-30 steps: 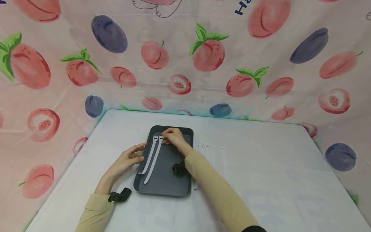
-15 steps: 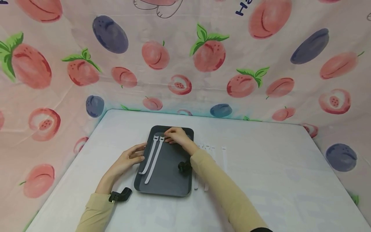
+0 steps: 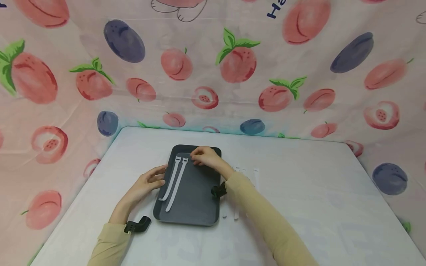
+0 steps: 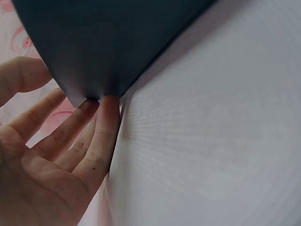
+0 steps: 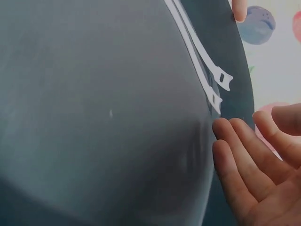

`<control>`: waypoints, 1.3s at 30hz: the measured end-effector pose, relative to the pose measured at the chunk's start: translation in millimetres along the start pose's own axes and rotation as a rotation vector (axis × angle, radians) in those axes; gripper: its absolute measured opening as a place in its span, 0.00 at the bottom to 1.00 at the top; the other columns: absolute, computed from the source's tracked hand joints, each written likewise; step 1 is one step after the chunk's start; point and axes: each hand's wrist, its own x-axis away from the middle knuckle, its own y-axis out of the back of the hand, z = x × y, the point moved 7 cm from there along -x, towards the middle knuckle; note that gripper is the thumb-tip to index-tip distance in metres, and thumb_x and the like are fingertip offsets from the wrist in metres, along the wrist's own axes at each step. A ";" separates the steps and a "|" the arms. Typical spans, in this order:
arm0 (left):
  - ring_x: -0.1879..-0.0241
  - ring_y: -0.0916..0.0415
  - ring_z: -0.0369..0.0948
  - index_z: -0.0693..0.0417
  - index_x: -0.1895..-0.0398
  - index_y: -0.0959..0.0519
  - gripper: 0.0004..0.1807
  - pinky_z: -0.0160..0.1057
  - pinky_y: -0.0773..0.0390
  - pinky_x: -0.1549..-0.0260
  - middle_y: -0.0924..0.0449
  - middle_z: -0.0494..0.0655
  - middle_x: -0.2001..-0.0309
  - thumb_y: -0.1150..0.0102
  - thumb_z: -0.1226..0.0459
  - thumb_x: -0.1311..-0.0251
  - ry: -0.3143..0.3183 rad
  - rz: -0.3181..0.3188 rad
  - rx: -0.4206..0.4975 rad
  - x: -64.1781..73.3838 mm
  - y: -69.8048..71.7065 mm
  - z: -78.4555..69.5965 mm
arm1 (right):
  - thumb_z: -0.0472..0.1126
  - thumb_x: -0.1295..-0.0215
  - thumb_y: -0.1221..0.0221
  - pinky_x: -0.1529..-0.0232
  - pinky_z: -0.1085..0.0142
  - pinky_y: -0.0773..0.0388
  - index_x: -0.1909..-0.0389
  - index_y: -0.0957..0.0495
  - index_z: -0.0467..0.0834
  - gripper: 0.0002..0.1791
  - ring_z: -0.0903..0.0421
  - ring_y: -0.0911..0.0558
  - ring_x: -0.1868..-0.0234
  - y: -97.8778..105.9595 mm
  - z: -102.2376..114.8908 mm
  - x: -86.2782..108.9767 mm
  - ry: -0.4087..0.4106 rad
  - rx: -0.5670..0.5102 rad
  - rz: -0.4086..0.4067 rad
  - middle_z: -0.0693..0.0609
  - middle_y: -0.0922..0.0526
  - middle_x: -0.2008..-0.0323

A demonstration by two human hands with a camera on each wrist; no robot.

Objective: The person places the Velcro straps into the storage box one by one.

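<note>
Two white strap-like cable ties, a left one and a right one, lie side by side along the left part of a dark grey tray. Their slotted heads point to the tray's far end. My right hand hovers over that far end, just right of the heads, with fingers extended and nothing held. At the tray's left side my left hand touches the outer wall with its fingertips, the fingers fairly straight.
Several more white cable ties lie on the white tabletop right of the tray, partly hidden by the right sleeve. A fruit-print cloth hangs behind the table. Each wrist wears a small black camera.
My right hand has moved slightly right, away from the heads of the two cable ties. Both ties, the tray and my left hand stay in place.
</note>
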 end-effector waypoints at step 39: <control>0.32 0.38 0.61 0.51 0.27 0.41 0.33 0.23 0.29 0.50 0.40 0.63 0.30 0.44 0.63 0.34 -0.021 0.005 0.007 0.8 -3.2 -3.0 | 0.36 0.32 0.44 0.49 0.60 0.21 0.50 0.22 0.45 0.11 0.51 0.19 0.50 64.7 16.5 87.9 0.198 0.220 -0.088 0.47 0.18 0.51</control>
